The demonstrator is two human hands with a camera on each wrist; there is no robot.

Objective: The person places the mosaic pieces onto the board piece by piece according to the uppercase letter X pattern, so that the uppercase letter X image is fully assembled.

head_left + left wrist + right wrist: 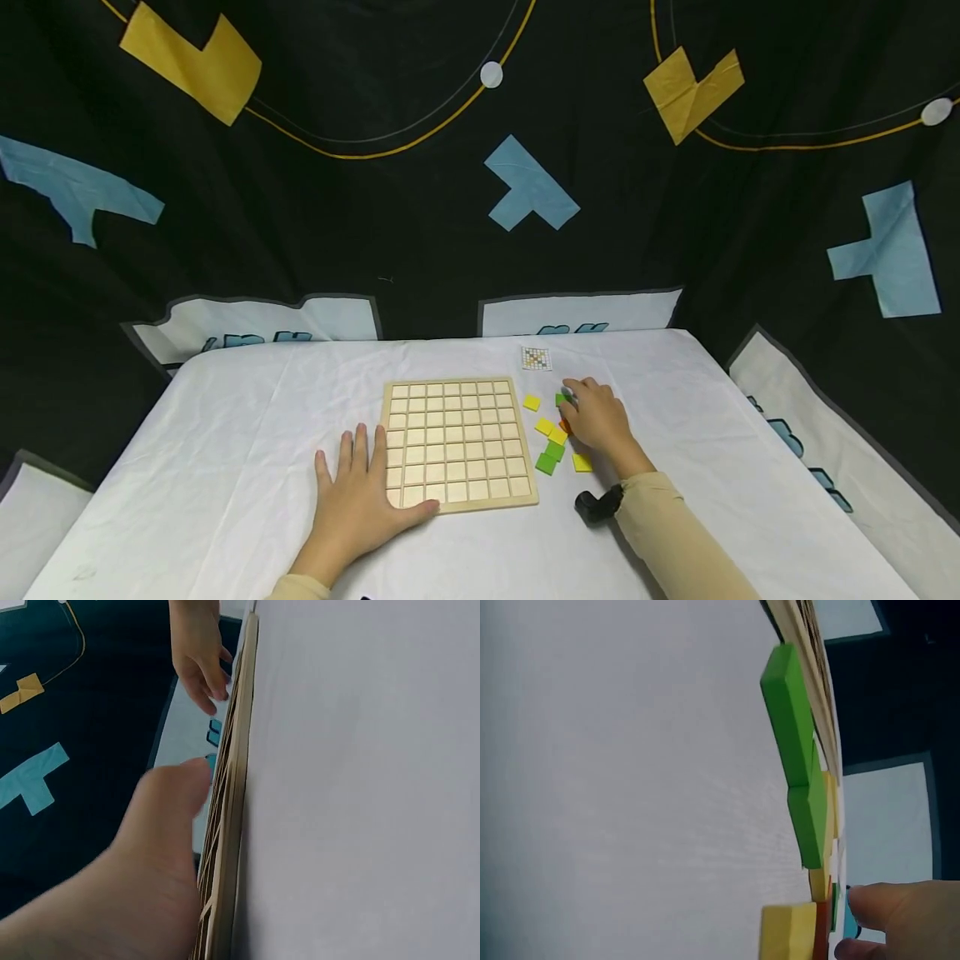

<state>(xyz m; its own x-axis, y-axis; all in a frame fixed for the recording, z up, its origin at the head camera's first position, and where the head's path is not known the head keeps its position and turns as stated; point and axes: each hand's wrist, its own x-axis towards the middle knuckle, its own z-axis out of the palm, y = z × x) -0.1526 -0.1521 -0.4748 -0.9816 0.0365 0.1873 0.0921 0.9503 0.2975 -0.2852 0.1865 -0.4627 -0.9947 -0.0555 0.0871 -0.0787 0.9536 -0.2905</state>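
A square wooden grid board [457, 442] lies on the white table. My left hand [358, 504] rests at its left edge and near corner, fingers spread and thumb along the near edge. The left wrist view shows that thumb [169, 810] beside the board's rim [240, 750]. Right of the board, my right hand [597, 417] reaches over loose square tiles. Its thumb and forefinger stand apart around a green tile [561, 400]; contact cannot be made out. An orange tile [565, 427] shows partly beneath the hand. In the right wrist view, two fingertips [874, 904] appear beyond the tiles.
Yellow tiles [532, 402] and overlapping or touching green tiles [546, 463] lie beside the board, with another yellow tile [582, 462] nearer my right wrist. A small printed grid card [536, 358] lies behind them. A black cloth [420, 225] with coloured shapes hangs behind the table.
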